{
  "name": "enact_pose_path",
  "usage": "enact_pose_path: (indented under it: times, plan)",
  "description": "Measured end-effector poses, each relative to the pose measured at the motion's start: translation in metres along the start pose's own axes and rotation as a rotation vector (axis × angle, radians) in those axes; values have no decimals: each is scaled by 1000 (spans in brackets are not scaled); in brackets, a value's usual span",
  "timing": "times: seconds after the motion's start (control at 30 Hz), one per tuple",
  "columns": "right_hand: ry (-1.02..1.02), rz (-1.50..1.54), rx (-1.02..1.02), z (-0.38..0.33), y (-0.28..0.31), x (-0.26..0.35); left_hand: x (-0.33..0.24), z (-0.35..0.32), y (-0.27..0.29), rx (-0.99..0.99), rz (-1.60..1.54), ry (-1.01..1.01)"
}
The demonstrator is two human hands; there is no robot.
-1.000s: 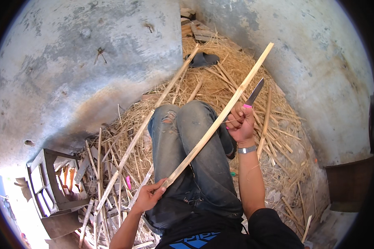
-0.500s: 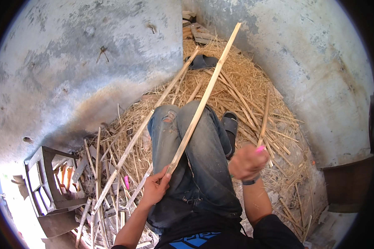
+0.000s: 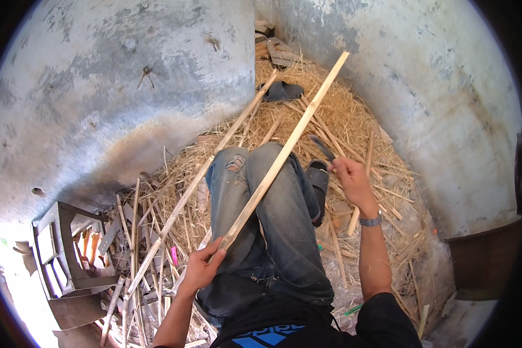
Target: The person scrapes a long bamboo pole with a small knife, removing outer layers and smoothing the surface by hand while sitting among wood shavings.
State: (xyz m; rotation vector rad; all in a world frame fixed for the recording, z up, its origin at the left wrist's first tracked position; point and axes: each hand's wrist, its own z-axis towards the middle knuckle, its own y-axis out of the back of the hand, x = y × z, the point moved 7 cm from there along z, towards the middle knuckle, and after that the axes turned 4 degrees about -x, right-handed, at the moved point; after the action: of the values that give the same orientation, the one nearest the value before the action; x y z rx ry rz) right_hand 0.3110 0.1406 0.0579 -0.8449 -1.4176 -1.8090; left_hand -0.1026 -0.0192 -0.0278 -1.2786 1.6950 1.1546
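The left hand (image 3: 200, 268) grips the near end of a long bamboo strip (image 3: 284, 153) lying across the jeans-clad knee (image 3: 261, 174). Right of the knee, the right hand (image 3: 349, 181) is closed around a dark knife (image 3: 322, 148). Straw (image 3: 330, 116), a sandal (image 3: 281, 91) beyond.

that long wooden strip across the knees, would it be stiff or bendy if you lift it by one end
The wooden strip looks thin and narrow, so probably light and a bit springy. It shows straight while the left hand grips only its near end, so likely stiff enough. Being flat, it should not roll.
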Motion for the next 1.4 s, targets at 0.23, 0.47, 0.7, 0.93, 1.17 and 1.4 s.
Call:
enact_pose_path:
  times: [0.23, 0.47, 0.7, 0.93, 1.17, 1.4]
  plan:
    - [52, -115, -123, 45, -38, 12, 3, -10, 9, 16, 54, -109]
    - [107, 19, 8, 15, -86, 25, 1, -13, 2, 7, 37, 77]
    - [91, -48, 206, -24, -97, 55, -50, 26, -49, 38, -92, 58]
    - [81, -28, 400, -40, -89, 58, -77, 66, -90, 179, -371, 134]
    - [-10, -89, 146, 4, -64, 29, -58, 29, -58, 398, -532, 383]
    - [117, -280, -57, 82, -45, 20, -26, -10, -21, 457, -658, 496]
